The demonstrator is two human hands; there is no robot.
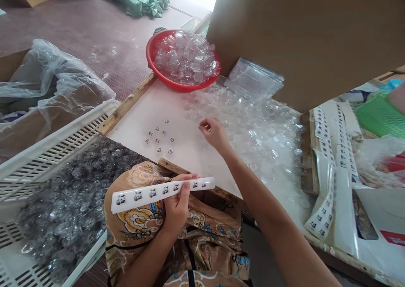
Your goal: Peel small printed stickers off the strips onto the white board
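Note:
Across my lap, my left hand [177, 207] grips a white strip of panda stickers [144, 195], thumb on top and fingers beneath. A single row of small panda pictures runs along the strip. My right hand [213, 133] is over the white board [136, 109], its thumb and forefinger curled together. Whatever they pinch, if anything, is too small to make out. Just right of that hand, many clear plastic domes [253, 131] lie spread over the board. To its left sit several small clear pieces with panda pictures [159, 140], apart from one another.
A red basin [180, 86] heaped with clear domes stands at the board's far edge, beside a clear plastic box [253, 78]. Left is a white crate [60, 139] near many dark-looking clear pieces [79, 207]. More sticker strips [322, 194] hang at right, below a large cardboard panel [303, 38].

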